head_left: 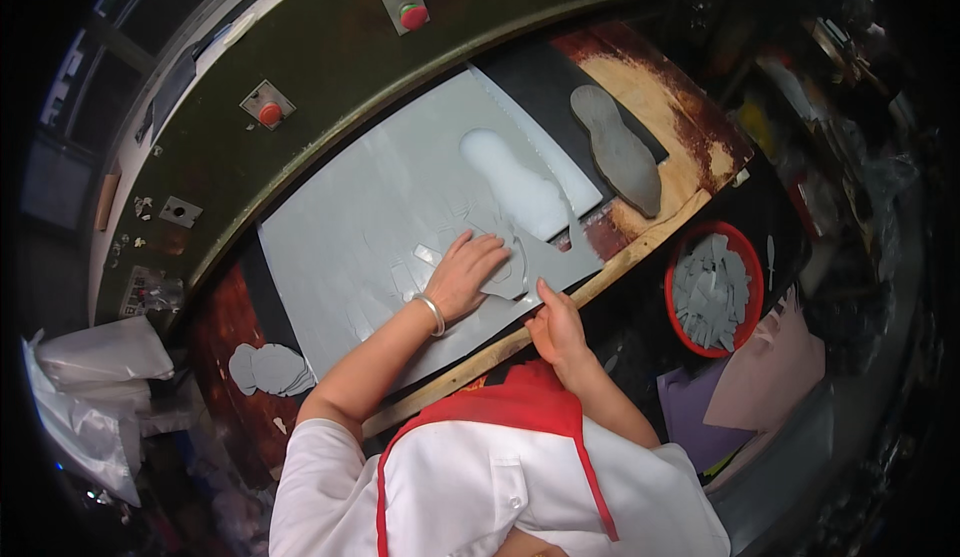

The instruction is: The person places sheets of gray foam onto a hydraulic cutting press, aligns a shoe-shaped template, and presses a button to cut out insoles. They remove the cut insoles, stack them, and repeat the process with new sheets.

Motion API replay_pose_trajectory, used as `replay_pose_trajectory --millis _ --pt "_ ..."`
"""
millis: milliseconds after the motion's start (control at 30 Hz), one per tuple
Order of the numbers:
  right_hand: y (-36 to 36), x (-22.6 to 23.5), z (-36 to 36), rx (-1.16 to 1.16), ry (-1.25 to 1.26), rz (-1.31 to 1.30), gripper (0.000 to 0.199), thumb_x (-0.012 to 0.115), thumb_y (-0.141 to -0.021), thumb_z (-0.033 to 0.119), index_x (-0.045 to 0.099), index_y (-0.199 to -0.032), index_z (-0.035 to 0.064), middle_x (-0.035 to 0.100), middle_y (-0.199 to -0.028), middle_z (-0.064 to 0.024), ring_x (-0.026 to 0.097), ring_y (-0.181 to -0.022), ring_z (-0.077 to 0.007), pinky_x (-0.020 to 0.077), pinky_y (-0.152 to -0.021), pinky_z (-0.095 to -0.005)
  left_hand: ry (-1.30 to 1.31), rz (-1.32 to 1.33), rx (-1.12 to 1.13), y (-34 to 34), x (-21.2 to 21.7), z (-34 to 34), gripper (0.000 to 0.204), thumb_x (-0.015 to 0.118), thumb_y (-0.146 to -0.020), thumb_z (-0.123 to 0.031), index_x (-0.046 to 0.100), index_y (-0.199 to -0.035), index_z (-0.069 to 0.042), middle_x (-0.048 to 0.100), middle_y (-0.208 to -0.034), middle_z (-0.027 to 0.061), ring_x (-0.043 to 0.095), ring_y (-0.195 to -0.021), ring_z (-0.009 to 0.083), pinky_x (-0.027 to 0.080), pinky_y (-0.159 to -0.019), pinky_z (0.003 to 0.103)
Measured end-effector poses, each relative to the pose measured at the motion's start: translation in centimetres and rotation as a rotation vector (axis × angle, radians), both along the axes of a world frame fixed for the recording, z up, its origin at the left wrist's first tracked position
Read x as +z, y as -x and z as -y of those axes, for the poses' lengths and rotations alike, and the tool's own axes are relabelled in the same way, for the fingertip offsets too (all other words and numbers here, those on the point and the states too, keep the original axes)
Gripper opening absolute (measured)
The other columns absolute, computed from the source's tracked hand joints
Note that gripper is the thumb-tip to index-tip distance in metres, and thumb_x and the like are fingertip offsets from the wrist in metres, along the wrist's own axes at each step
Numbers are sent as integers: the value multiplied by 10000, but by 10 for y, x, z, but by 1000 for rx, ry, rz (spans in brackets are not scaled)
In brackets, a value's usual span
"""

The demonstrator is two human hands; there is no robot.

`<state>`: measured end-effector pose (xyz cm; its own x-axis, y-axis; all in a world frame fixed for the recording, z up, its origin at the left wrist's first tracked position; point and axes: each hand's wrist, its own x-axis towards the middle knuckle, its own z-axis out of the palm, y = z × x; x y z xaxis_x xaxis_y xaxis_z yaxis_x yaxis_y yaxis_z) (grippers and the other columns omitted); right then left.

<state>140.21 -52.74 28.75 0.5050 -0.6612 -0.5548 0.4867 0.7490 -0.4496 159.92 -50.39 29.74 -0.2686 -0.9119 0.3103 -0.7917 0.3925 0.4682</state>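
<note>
A large grey sheet (345, 207) lies slanted over the work table, with a sole-shaped opening (515, 182) through which white shows. My left hand (466, 275) rests on it, fingers stretched out, over a loose-looking grey piece near the cut edge. At the sheet's near edge, my right hand (557, 329) is closed, its thumb against the edge strip. Its lower fingers are partly hidden. A dark sole-shaped block (615, 152), probably a cutting die, lies to the right of the sheet. Left of the sheet is a pile of cut grey sole pieces (268, 369).
A green machine body (330, 67) with red push buttons (270, 114) runs along the far side. A red basin (672, 302) of grey scraps stands at the right, beside purple and pink sheets (775, 372). Clear plastic bags (105, 352) lie at the left. A wooden rail (640, 247) edges the table.
</note>
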Motion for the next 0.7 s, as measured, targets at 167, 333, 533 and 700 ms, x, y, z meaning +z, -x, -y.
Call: replay_pose_trajectory --millis 167,333,533,700 --pt "0 -2 7 -3 16 -4 407 441 -1020 265 458 -1267 -58 561 -1240 -210 525 -1193 -303 400 -1029 -474 13 -471 361 -7 6 34 323 620 -798 -14 630 -1122 -13 680 -1037 113 647 -997 286 490 -919 380" --pt "3 -8 17 7 -41 13 444 408 -1028 301 441 -1273 -68 550 -1249 -249 527 -1187 -324 393 -1017 -477 549 -648 727 -103 109 77 276 642 -909 -220 663 -1043 21 682 -876 33 576 -804 95 486 -739 279" --pt "5 -5 15 31 21 26 381 448 -1013 254 447 -1299 3 494 -1315 -192 498 -1210 -306 409 -974 -534 687 -443 530 -174 195 79 206 629 -931 -166 664 -1039 6 688 -901 40 594 -782 111 471 -727 256" --pt "-5 0 -9 284 95 18 425 545 -965 175 431 -1354 47 533 -1258 -132 535 -1156 -276 463 -927 -511 301 149 158 -116 115 18 528 584 -662 120 610 -1165 -39 652 -1076 144 644 -954 306 511 -812 344"
